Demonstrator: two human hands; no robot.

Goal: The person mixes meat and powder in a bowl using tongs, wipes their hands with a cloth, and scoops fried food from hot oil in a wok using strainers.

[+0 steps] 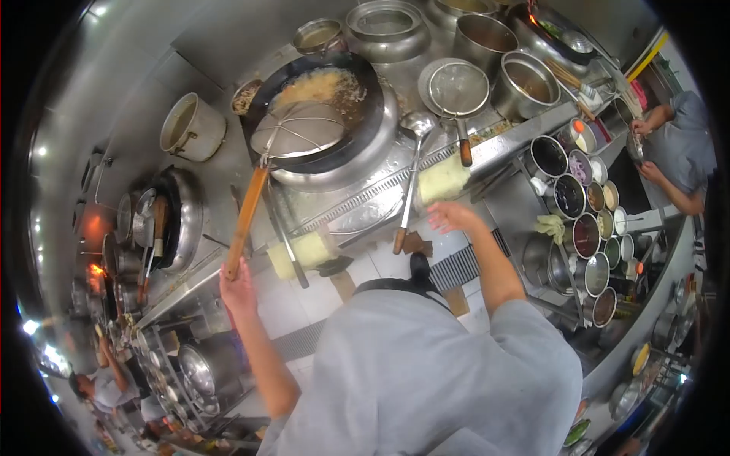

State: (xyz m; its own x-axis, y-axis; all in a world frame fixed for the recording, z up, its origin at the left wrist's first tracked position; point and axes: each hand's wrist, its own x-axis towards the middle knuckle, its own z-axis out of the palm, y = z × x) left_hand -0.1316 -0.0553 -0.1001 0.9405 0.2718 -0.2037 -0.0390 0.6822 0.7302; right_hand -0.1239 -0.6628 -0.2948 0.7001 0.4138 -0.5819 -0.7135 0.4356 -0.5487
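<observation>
My left hand (239, 290) is wrapped round the end of a long wooden handle. It belongs to a wire-mesh strainer (298, 135), whose round head rests over the near side of a large black wok (360, 144). Oil bubbles in the wok with yellowish food (308, 87) frothing at the far side. My right hand (452, 217) hovers with its fingers apart, holding nothing, just in front of a folded pale cloth (444, 182) on the counter edge. A ladle (413, 178) with a wooden-tipped handle lies to its left, bowl away from me.
Another strainer (457, 88) with a dark handle sits on a pot, beside metal pots (525, 85). A second pale cloth (303, 254) lies at the left counter edge. Several ingredient tubs (569, 195) stand on my right, where a co-worker (675, 140) stands. A second wok (179, 216) is left.
</observation>
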